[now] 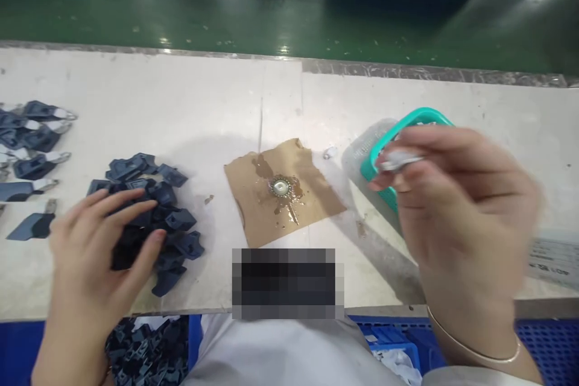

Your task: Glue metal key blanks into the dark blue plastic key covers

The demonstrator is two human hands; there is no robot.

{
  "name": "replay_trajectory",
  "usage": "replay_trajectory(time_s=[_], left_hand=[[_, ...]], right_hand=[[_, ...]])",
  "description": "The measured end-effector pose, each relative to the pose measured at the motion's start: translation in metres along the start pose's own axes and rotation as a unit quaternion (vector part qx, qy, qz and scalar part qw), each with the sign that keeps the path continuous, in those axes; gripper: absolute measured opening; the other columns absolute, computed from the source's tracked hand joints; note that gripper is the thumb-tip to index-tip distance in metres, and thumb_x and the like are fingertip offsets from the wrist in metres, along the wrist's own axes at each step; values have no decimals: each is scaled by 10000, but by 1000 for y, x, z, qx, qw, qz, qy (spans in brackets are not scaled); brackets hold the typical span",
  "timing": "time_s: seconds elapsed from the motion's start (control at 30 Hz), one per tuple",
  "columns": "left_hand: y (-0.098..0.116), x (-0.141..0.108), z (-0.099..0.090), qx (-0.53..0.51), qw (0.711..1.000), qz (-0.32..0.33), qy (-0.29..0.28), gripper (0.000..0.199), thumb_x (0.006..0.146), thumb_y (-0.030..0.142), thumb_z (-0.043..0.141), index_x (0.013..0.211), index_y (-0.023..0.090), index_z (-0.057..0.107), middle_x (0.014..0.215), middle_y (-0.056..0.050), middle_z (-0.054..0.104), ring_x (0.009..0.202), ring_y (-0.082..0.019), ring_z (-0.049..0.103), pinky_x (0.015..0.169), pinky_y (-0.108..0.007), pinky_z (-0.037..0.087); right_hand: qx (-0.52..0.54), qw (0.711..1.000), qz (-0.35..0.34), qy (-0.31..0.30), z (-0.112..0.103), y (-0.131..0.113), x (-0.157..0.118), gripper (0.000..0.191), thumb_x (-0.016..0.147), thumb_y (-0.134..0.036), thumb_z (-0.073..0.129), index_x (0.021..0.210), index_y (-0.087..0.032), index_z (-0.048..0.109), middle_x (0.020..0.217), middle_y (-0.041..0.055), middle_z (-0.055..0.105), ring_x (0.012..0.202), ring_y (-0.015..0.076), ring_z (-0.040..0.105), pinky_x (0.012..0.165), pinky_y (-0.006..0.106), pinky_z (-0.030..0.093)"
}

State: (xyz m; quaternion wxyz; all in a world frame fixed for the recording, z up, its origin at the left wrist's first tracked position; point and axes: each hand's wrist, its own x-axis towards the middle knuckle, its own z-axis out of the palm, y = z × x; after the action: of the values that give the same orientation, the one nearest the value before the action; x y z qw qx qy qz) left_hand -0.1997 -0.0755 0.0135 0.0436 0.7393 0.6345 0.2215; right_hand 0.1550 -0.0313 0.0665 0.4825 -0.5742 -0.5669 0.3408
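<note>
My left hand reaches over a pile of dark blue-grey plastic parts, its fingers spread apart and bent down toward them. Whether the fingertips touch the parts I cannot tell. In front of a teal basket, my right hand pinches a small white and silvery piece between thumb and fingers. That hand is slightly blurred and hides much of the basket. Between the hands lies a square of brown paper, wet in spots, with a small round metal-rimmed item on it.
Dark parts with white and metal ends lie at the far left. A small whitish piece sits near the basket. Below the table edge are a bin of dark parts and blue crates. A green surface runs behind.
</note>
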Motion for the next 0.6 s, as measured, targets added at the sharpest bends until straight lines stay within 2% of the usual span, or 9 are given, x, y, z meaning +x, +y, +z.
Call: replay_trajectory(time_s=[0.03,0.1,0.17,0.27,0.4,0.5,0.6], left_hand=[[7,2,0,32,999,29,2,332,881,273,715,1206,233,662,1314,-149,673,1335,-418,568,1205,-612,345],[18,4,0,67,996,59,3,334,883,276,725,1209,233,669,1307,-170,666,1271,-410,612,1150,-590,419],[25,4,2,68,996,61,-7,352,886,292,729,1228,235,671,1355,-180,634,1251,-399,620,1118,-566,462],[28,5,5,43,997,53,-22,303,905,298,711,1198,222,692,1343,-168,656,1259,-393,617,1124,-556,475],[28,8,8,19,998,49,-15,155,929,267,695,1071,213,721,1229,-130,741,1201,-352,659,1119,-531,479],[37,9,6,2,1000,21,5,124,922,288,706,1040,253,714,1166,-84,790,1271,-358,643,1143,-541,443],[60,10,1,-87,993,-75,23,148,906,323,718,1049,287,708,1210,-46,788,1337,-353,616,1148,-524,431]], right_hand=[[54,998,13,-12,6,5,3,170,934,-319,756,1103,-312,765,944,2,752,775,155,716,711,292,608],[128,988,55,-62,18,17,8,155,823,-257,856,961,-302,805,791,-28,758,687,136,711,624,254,590],[140,981,86,-104,27,28,13,150,787,-227,867,909,-296,815,737,-33,764,654,131,711,582,239,580],[125,979,106,-121,34,40,16,147,789,-218,850,915,-292,831,772,-17,794,665,140,726,584,253,593],[123,977,118,-131,33,48,18,153,805,-300,849,957,-285,840,805,2,812,728,172,759,655,302,636],[122,976,122,-134,33,53,20,175,798,-323,860,961,-266,835,768,3,803,731,173,759,710,317,646],[117,976,122,-135,36,55,20,170,793,-330,870,928,-239,825,796,15,806,722,170,749,696,309,642]])
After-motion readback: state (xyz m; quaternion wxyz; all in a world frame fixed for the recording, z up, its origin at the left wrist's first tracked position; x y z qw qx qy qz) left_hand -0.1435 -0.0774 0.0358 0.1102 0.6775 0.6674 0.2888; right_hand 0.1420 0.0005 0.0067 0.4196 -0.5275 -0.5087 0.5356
